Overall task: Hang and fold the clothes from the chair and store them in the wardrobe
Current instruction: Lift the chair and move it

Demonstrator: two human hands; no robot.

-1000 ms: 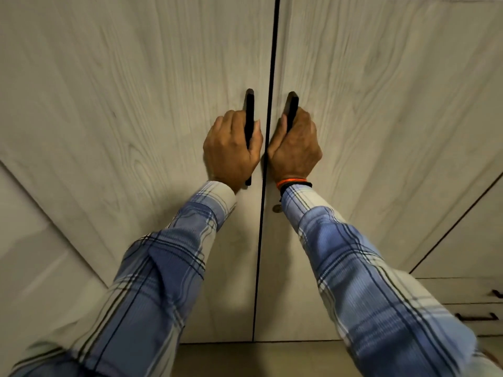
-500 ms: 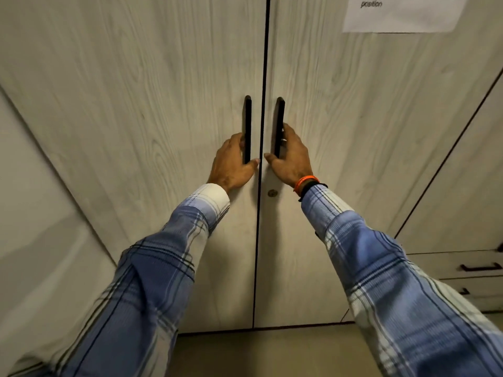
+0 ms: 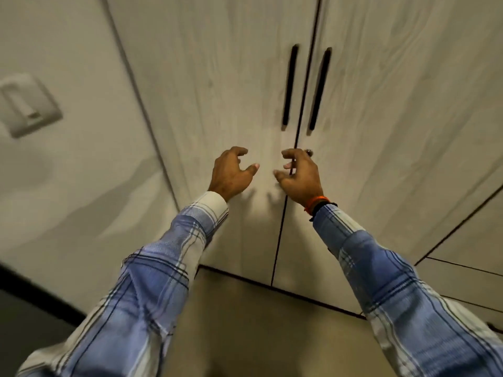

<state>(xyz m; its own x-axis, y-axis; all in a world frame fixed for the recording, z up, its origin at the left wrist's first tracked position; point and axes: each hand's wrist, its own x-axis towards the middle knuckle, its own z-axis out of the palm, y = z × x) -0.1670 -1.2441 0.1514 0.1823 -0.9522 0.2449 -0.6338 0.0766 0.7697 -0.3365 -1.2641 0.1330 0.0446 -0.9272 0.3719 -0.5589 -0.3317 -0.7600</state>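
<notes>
Both hands are now hanging off the slim black bar handles (image 3: 290, 85), which they were gripping a moment ago. The left hand (image 3: 231, 174) and right hand (image 3: 299, 176) are hovering apart, fingers loosely curled, holding nothing. The pale wood-grain wardrobe doors (image 3: 217, 77) are sitting closed, so the storing is probably finishing

a white wall switch plate (image 3: 28, 104) sits on the pale wall (image 3: 81, 172), up and to the left of the beige floor (image 3: 258, 330). a dark skirting strip (image 3: 40, 292) runs along the wall's foot, left of the floor. pale drawer fronts (image 3: 462, 284) stand right of the floor.
</notes>
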